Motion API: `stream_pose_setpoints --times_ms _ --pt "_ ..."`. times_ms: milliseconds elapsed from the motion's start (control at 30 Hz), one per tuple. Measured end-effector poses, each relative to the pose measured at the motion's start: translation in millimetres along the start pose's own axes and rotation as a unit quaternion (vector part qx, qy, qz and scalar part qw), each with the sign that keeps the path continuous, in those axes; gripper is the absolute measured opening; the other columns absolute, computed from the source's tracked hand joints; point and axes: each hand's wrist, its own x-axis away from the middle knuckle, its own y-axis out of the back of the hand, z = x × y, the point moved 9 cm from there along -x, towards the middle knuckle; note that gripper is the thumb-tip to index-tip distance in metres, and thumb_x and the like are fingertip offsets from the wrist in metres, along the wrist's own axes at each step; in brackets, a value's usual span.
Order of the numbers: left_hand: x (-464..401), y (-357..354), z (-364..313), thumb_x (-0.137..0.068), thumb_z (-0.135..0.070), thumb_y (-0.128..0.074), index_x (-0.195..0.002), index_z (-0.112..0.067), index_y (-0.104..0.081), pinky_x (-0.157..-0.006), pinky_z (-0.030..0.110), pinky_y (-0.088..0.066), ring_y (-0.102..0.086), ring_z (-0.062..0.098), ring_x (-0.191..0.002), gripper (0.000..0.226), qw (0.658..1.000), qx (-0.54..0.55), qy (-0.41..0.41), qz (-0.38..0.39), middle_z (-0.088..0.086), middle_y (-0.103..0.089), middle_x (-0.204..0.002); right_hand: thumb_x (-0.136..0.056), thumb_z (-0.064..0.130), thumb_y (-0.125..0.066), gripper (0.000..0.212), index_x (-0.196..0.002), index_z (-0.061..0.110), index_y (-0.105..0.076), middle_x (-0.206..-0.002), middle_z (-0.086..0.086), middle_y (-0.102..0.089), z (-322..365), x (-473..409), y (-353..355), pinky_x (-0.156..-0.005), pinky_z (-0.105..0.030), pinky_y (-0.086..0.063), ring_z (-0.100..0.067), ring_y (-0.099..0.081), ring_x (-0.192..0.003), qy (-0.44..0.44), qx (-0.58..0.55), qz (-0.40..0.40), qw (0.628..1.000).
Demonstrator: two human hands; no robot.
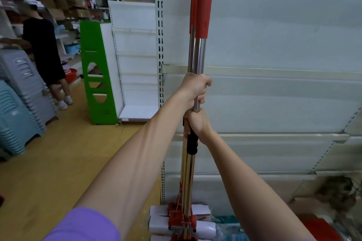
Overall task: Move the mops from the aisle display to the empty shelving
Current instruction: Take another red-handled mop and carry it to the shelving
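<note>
Two sponge mops (196, 55) stand upright together in front of me, with steel poles, red top grips and white sponge heads (203, 228) in red clamps low down. My left hand (195, 89) is wrapped around both poles at mid height. Just below it my right hand (197, 125) grips the poles at a black collar. Behind the mops is the white shelving (274, 72) with a bare back panel and slotted uprights.
A green-sided white shelf unit (98, 72) stands to the left on the wooden floor. Stacked grey and blue plastic stools (21, 103) fill the far left. A person in black (44, 51) stands by the left shelves. Packaged goods lie at the lower right.
</note>
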Motion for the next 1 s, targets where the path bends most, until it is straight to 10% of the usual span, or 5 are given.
stream_pose_setpoints --times_ms 600,800,1000 --pt "-35.0 11.2 4.7 -0.085 -0.002 -0.058 -0.053 -0.02 -0.032 -0.044 0.022 -0.02 -0.019 0.015 -0.034 0.045 0.993 0.056 -0.065 -0.077 -0.005 -0.026 -0.04 -0.071 0.005 -0.042 0.024 -0.048 0.012 -0.039 -0.039 -0.005 -0.038 -3.1 -36.4 4.6 -0.039 -0.02 -0.031 -0.018 -0.037 -0.035 0.055 0.04 -0.033 0.997" --pt "-18.9 18.3 2.6 -0.082 -0.006 -0.061 -0.056 -0.017 -0.044 -0.042 0.023 -0.028 -0.031 0.015 -0.036 0.033 0.982 0.074 -0.114 -0.133 -0.004 -0.039 -0.042 -0.081 -0.012 -0.045 0.068 -0.022 0.015 -0.025 -0.024 0.008 -0.026 4.7 -29.4 7.3 -0.036 -0.013 -0.019 -0.008 -0.027 -0.024 0.089 0.134 -0.059 0.985" --pt "9.6 25.9 3.9 -0.095 -0.021 -0.065 -0.069 -0.018 -0.05 -0.046 0.02 -0.042 -0.054 0.018 -0.049 0.03 0.958 -0.026 -0.192 -0.21 0.001 -0.052 -0.059 -0.087 -0.006 -0.05 0.052 -0.054 0.021 -0.019 -0.047 0.003 -0.025 9.3 -22.8 1.4 -0.053 -0.038 -0.02 -0.023 -0.031 -0.052 0.174 0.305 -0.08 0.933"
